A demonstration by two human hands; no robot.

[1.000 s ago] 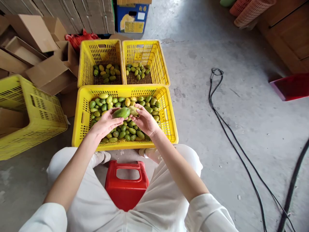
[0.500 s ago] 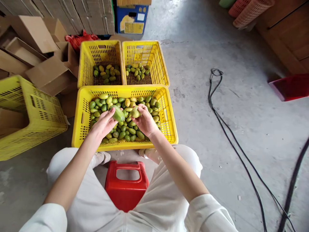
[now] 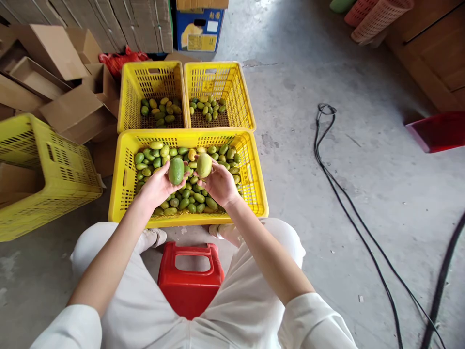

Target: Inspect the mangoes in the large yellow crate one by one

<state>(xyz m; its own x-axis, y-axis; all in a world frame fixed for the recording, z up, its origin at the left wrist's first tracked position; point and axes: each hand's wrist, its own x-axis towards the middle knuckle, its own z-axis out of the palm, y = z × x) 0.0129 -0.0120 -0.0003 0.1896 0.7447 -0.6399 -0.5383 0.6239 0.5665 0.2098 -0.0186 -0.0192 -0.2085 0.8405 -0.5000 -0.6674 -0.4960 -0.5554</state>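
My left hand point(image 3: 160, 186) holds a dark green oval fruit point(image 3: 176, 171), perhaps a mango, its fingers under and around it. A paler, yellowish-green fruit point(image 3: 204, 165) of the same shape rests in my right hand point(image 3: 221, 184). Both hands hover side by side, a little apart, over the large yellow crate point(image 3: 189, 221). Inside that crate lie many loose green and yellow fruits point(image 3: 199, 198), partly hidden by my hands. Behind it stand a back left yellow crate point(image 3: 127, 97) and a back right yellow crate point(image 3: 244, 102), each with several similar fruits on its floor.
Between my knees is a red plastic stool point(image 3: 191, 281). Another yellow crate point(image 3: 69, 165) and loose cardboard boxes point(image 3: 72, 106) sit at the left. A blue printed carton point(image 3: 198, 31) stands at the back. Black cable point(image 3: 341, 194) runs across the concrete floor at right.
Both fruits have turned in my hands and now stand more upright. My fingers have opened out somewhat beneath them. The crates and their contents look the same.
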